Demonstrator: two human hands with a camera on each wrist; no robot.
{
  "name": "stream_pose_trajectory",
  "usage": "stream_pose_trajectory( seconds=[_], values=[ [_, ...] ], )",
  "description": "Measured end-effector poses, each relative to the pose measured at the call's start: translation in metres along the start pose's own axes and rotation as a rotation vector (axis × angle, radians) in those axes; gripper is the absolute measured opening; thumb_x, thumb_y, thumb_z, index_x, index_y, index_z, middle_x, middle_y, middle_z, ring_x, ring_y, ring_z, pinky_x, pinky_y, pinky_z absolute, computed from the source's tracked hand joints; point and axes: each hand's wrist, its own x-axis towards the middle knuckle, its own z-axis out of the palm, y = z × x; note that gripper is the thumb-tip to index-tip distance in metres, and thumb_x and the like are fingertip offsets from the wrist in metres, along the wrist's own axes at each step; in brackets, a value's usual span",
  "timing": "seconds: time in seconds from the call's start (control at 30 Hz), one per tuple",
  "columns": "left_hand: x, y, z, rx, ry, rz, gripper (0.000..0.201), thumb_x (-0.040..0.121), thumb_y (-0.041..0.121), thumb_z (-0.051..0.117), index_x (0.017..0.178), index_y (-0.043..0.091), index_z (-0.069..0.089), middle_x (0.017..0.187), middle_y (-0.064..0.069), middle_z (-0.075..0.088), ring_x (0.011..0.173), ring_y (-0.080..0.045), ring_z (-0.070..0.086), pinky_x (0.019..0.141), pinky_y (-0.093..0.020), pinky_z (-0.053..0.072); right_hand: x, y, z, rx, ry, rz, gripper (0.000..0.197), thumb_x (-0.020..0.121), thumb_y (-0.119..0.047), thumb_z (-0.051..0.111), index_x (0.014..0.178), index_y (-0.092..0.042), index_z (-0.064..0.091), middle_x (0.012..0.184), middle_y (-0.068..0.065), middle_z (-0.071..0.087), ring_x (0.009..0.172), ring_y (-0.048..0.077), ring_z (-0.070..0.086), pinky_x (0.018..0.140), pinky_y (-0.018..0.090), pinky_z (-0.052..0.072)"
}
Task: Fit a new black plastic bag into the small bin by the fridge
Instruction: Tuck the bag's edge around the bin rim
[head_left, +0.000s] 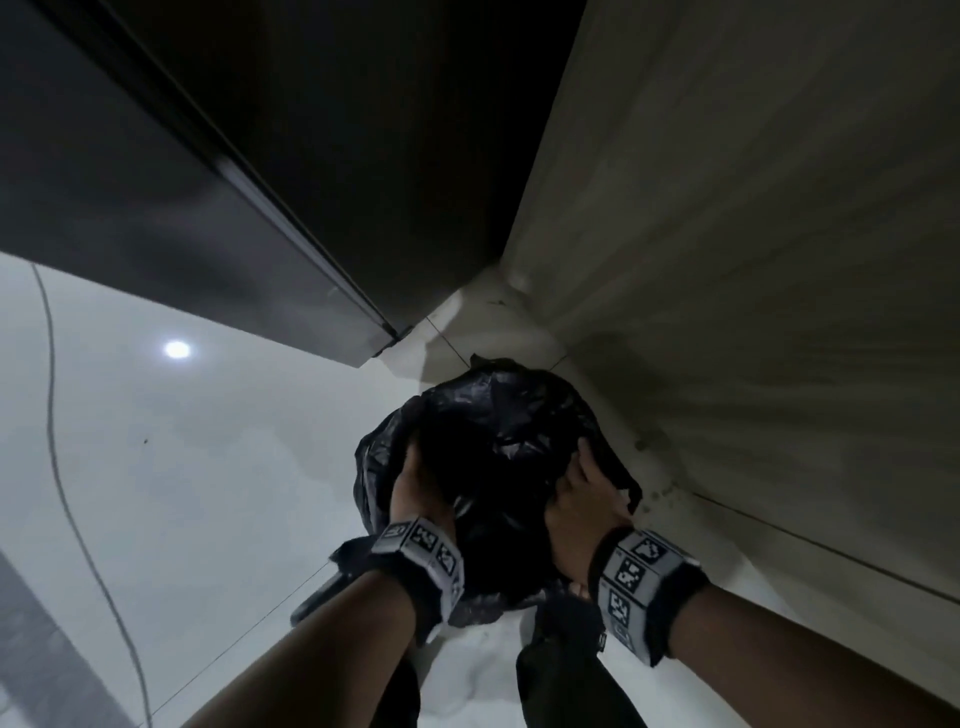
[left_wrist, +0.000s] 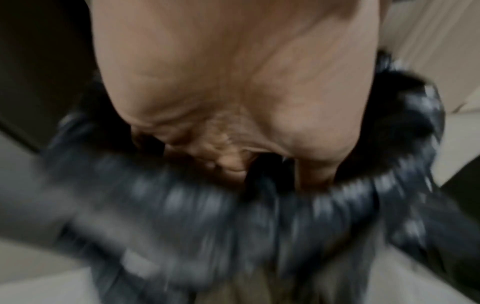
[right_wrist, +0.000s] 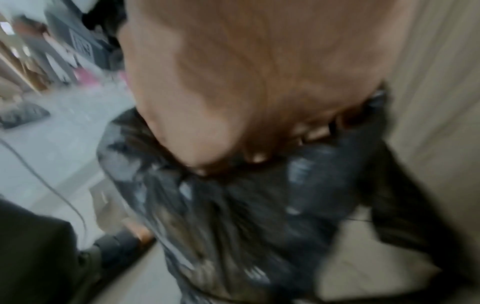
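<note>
Overhead, left hand (head_left: 415, 493) and right hand (head_left: 584, 512) grip the black bag (head_left: 498, 431); only wrist views show curled fingers (left_wrist: 228, 162).

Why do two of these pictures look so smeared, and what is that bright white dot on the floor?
Head view: dim but fairly sharp, wide-angle lines bending; the dot is a lamp's glare on the glossy pale floor. Left wrist view: the crinkled black plastic bag is streaked by motion blur under the left hand. Right wrist view: likewise smeared around the right hand.
</note>
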Motion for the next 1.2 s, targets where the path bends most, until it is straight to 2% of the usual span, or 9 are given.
stream_pose_trajectory(
  seconds=[0.1, 0.27, 0.47, 0.6, 0.77, 0.87, 0.97, 1.1, 1.2],
  values=[
    [0.002, 0.002, -0.008, 0.095, 0.05, 0.027, 0.076, 0.092, 0.056, 0.027, 0.152, 0.016, 0.003, 0.162, -0.013, 0.005, 0.147, -0.042, -0.002, 0.11, -0.069, -0.013, 0.006, -0.002, -0.006, 0.028, 0.066, -0.019, 0.057, 0.093, -0.039, 0.037, 0.139, -0.007, 0.04, 0.147, 0.022, 0.036, 0.139, 0.043, 0.02, 0.112, 0.066, -0.008],
    [-0.004, -0.005, 0.011, -0.01, 0.0, -0.061, 0.08, 0.09, 0.065, 0.019, 0.151, 0.019, -0.006, 0.162, -0.01, -0.003, 0.147, -0.038, -0.009, 0.111, -0.065, -0.017, 0.009, 0.004, -0.01, 0.007, -0.154, 0.044, 0.052, 0.095, -0.039, 0.033, 0.138, -0.011, 0.044, 0.15, 0.016, 0.037, 0.142, 0.038, 0.021, 0.114, 0.063, -0.009],
    [-0.03, 0.021, -0.024, -0.804, 0.072, 0.211, 0.071, 0.086, 0.069, 0.034, 0.131, 0.016, 0.049, 0.134, -0.013, 0.055, 0.121, -0.032, 0.051, 0.102, -0.043, 0.038, 0.034, -0.001, -0.066, 0.713, 0.445, 0.089, 0.035, 0.087, -0.03, 0.049, 0.119, -0.018, 0.055, 0.125, 0.008, 0.059, 0.118, 0.03, 0.05, 0.101, 0.042, 0.033],
    [-0.034, 0.037, -0.008, -0.819, -0.147, 0.408, 0.082, 0.085, 0.072, 0.032, 0.149, 0.024, 0.017, 0.158, -0.005, 0.021, 0.144, -0.029, 0.022, 0.116, -0.043, 0.022, 0.067, 0.022, -0.08, 1.03, 0.297, 0.121, 0.039, 0.089, -0.025, 0.05, 0.126, -0.018, 0.056, 0.13, 0.011, 0.059, 0.117, 0.032, 0.056, 0.097, 0.036, 0.045],
    [-0.034, 0.032, -0.016, -0.938, 0.023, 0.236, 0.066, 0.087, 0.069, 0.031, 0.13, 0.022, 0.045, 0.138, -0.007, 0.053, 0.125, -0.029, 0.051, 0.103, -0.042, 0.043, 0.047, 0.036, -0.079, 0.986, 0.338, 0.122, 0.031, 0.088, -0.024, 0.054, 0.117, -0.018, 0.063, 0.119, 0.013, 0.066, 0.109, 0.032, 0.061, 0.091, 0.036, 0.051],
    [-0.042, -0.001, -0.016, -1.037, 0.519, 0.088, 0.033, 0.089, 0.048, 0.042, 0.102, 0.023, 0.06, 0.106, -0.002, 0.068, 0.096, -0.028, 0.066, 0.08, -0.039, 0.054, 0.016, 0.037, -0.065, 1.005, 0.6, 0.163, 0.015, 0.084, -0.019, 0.055, 0.096, -0.02, 0.065, 0.097, 0.008, 0.07, 0.091, 0.031, 0.064, 0.075, 0.037, 0.054],
    [-0.049, -0.033, -0.008, -1.03, 0.888, -0.023, 0.022, 0.083, 0.03, 0.049, 0.099, 0.023, 0.061, 0.096, 0.0, 0.063, 0.088, -0.025, 0.06, 0.077, -0.036, 0.05, -0.01, 0.048, -0.037, 1.068, 0.799, 0.315, 0.035, 0.081, -0.008, 0.057, 0.115, -0.016, 0.058, 0.109, 0.014, 0.062, 0.103, 0.033, 0.056, 0.088, 0.041, 0.049],
    [-0.045, -0.059, -0.007, -0.994, 0.753, -0.223, 0.054, 0.076, 0.021, 0.059, 0.129, 0.019, 0.045, 0.124, -0.011, 0.05, 0.103, -0.035, 0.051, 0.086, -0.045, 0.047, -0.019, 0.058, -0.002, 1.27, 0.574, 0.395, 0.069, 0.083, -0.004, 0.059, 0.142, -0.028, 0.031, 0.142, 0.006, 0.045, 0.129, 0.027, 0.042, 0.106, 0.038, 0.04],
    [-0.029, -0.063, -0.011, -1.213, 0.594, -0.251, 0.049, 0.083, 0.013, 0.051, 0.131, 0.021, 0.041, 0.126, -0.011, 0.054, 0.105, -0.04, 0.058, 0.084, -0.045, 0.048, -0.008, 0.058, 0.013, 1.419, 0.467, 0.325, 0.068, 0.084, 0.0, 0.054, 0.142, -0.027, 0.031, 0.141, 0.006, 0.048, 0.127, 0.026, 0.047, 0.106, 0.032, 0.039]
  ],
)
